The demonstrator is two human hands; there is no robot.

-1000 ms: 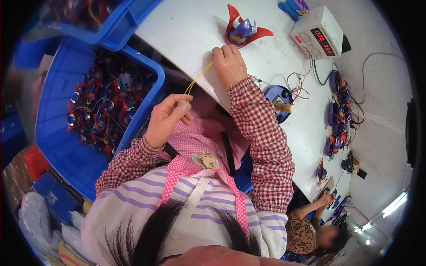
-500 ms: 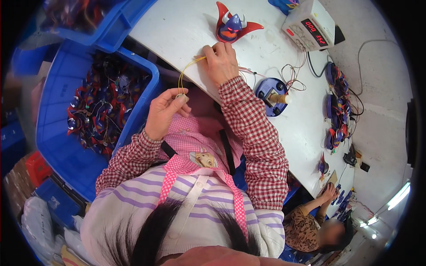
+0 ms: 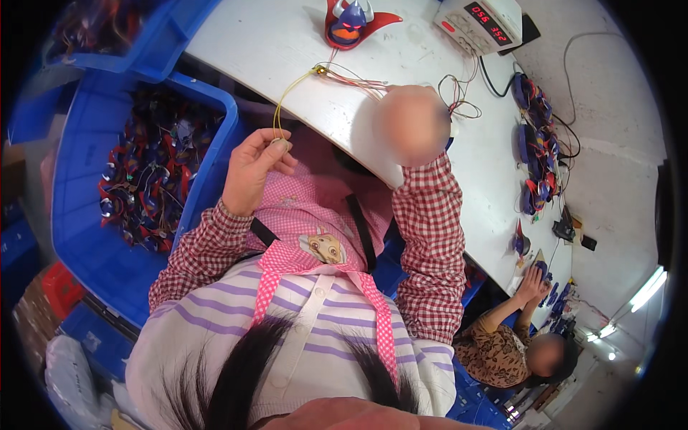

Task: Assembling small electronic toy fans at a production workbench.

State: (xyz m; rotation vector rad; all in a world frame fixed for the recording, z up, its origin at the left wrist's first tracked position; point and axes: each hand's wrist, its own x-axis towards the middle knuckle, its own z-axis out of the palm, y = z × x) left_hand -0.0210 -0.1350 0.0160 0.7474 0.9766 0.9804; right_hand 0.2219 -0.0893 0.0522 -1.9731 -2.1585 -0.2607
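My left hand (image 3: 256, 172) is closed at the table's near edge, thumb and fingers pinching a small round disc (image 3: 282, 144). Yellow wires (image 3: 281, 104) rise from the disc to a tiny component (image 3: 319, 70) lying on the white table. From there, thin red and pale wires (image 3: 355, 80) run right, toward my right hand (image 3: 414, 125). That hand is over the table, its fingers smeared, covering nearly all of a purple oval base. Behind the wires stands a toy head (image 3: 349, 27), purple with white horns and a red collar, with a wire coming from its underside.
A blue bin (image 3: 68, 193) full of similar toy parts stands on the left, another blue bin (image 3: 168, 54) beyond it. A power supply (image 3: 479, 25) with leads sits at the back. Several toys (image 3: 534, 143) line the wall side. A co-worker (image 3: 502, 351) handles parts farther right.
My right hand has left the yellow wires and moved right over the purple base, exposing the component and wires. My left hand keeps its pinch. The view has shifted slightly.
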